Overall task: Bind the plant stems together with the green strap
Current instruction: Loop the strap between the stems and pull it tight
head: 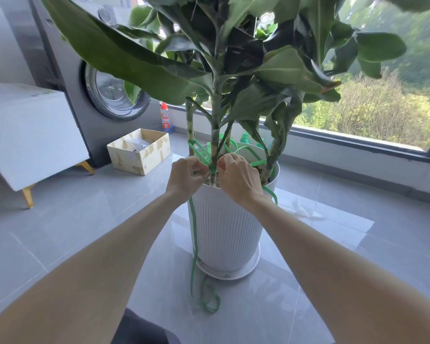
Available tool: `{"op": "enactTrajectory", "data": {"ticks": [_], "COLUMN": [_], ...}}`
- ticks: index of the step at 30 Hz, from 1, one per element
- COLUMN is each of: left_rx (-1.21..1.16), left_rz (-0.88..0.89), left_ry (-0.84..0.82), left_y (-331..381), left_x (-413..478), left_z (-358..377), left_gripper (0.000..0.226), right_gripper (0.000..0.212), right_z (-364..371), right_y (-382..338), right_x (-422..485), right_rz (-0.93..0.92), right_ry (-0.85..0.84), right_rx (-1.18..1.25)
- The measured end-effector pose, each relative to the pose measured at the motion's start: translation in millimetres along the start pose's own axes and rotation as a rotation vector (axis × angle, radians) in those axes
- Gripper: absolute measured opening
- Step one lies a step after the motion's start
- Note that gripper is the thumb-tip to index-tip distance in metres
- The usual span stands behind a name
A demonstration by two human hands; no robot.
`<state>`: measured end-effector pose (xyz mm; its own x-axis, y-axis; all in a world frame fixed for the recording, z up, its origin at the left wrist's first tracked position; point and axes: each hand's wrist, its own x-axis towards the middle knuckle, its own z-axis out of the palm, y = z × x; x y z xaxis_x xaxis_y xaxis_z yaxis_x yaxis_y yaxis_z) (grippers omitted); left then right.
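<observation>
A tall plant with several stems [215, 135] grows from a ribbed white pot [224, 232] on the floor. A green strap [193, 234] loops between the stems just above the soil and wraps the middle stem; its loose end hangs down the pot's left side and coils on the tiles. My left hand [185, 178] pinches the strap left of the middle stem. My right hand [237, 178] pinches it on the right side of that stem. Another length of strap trails behind my right wrist.
A washing machine [104, 95] stands at the back left, with a white cabinet [27, 135] on gold legs nearer. An open cardboard box [140, 151] and a bottle [164, 119] sit on the floor. A large window [370, 135] runs along the right. Big leaves hang overhead.
</observation>
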<state>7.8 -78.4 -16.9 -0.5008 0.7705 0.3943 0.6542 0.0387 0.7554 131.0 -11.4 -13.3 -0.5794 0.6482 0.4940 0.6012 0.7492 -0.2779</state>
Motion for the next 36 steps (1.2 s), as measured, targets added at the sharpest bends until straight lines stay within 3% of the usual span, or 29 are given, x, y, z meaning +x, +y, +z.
{"op": "enactTrajectory", "data": {"ticks": [8,17,26,32,36], "left_rx": [-0.106,-0.147,-0.294,0.029,0.099], "left_rz": [-0.133,-0.131,-0.231,-0.285,-0.225], "left_ry": [0.005,-0.035,0.011,0.191,0.194], "left_y": [1,-2,-6,-3,0], "left_x": [4,7,7,10,8], "left_z": [2,2,0,2,0], "left_gripper": [0.015,0.019,0.028,0.044,0.034], "right_gripper": [0.023,0.023,0.013,0.016,0.015], "right_z": [2,2,-3,-9,-11], "right_y": [2,5,12,15,17], "right_x": [0,0,3,8,8], "right_rz": [-0.005,0.004,0.074,0.158,0.194], "right_ry": [0.003,0.003,0.049,0.055,0.104], "right_rx": [0.02,0.067,0.257,0.354,0.403]}}
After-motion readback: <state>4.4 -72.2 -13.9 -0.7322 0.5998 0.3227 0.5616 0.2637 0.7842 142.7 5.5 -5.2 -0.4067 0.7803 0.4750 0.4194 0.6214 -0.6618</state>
